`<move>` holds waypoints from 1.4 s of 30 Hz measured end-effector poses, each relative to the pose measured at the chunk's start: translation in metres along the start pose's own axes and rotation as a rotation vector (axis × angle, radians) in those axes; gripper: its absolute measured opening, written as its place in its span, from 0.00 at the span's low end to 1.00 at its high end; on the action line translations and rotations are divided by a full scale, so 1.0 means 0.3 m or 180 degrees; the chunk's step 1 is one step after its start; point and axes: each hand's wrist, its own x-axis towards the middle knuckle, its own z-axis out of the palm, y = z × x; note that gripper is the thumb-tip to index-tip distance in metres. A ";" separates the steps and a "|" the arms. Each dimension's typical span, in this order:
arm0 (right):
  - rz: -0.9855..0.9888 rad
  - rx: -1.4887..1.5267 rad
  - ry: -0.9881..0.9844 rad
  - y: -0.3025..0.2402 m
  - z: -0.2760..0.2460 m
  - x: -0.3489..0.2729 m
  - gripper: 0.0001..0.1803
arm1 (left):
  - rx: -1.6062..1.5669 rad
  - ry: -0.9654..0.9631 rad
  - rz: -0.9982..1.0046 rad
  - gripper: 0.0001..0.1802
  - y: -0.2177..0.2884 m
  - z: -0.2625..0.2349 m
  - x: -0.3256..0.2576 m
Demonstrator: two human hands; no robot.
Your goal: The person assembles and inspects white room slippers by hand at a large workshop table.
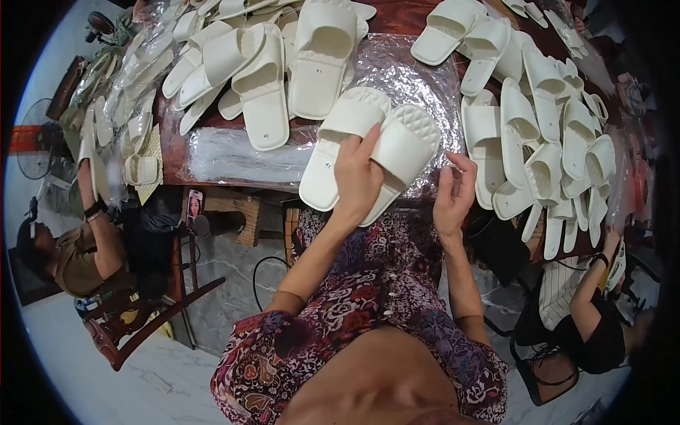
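Dark red-brown wood shows between heaps of cream slippers across the top of the frame, partly covered by clear plastic film. One pair of slippers, two in all, sits at upper centre, overlapping side by side with the quilted ends pointing up the frame. The left hand has its fingers closed in on the pair where the straps meet; the right hand, just beside it, is half open with loosely curled fingers and seems to hold nothing. To handle them well, I would pinch both inner strap edges lightly, line up the heels, and bring the right hand to the outer edge to stop them splaying. Counted: one flat stack of clear bags, one phone, two co-workers, at far left and far right; the heaped slippers overlap too much to count exactly
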 end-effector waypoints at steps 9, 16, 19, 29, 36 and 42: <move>-0.0289 -0.0734 -0.0354 -0.008 0.044 0.049 0.13 | -0.0212 -0.0314 0.0095 0.35 0.016 0.038 -0.013; -0.0332 -0.1062 -0.0558 0.018 0.085 0.207 0.11 | -0.0290 -0.0328 0.0237 0.33 0.016 -0.056 -0.033; -0.0555 -0.1081 -0.0710 0.025 0.101 0.252 0.12 | -0.0390 -0.0291 0.0175 0.28 0.018 -0.116 -0.023; -0.0844 -0.1081 -0.1135 -0.089 0.121 0.179 0.11 | 0.0125 0.0040 -0.0111 0.17 -0.117 -0.195 -0.044; -0.1671 -0.1766 -0.1806 -0.105 0.146 0.138 0.14 | -0.0018 0.0065 -0.0173 0.15 -0.099 -0.182 -0.027; -0.0727 -0.0883 -0.1191 -0.046 0.139 0.272 0.09 | 0.0045 -0.0014 -0.0308 0.15 -0.105 -0.182 -0.029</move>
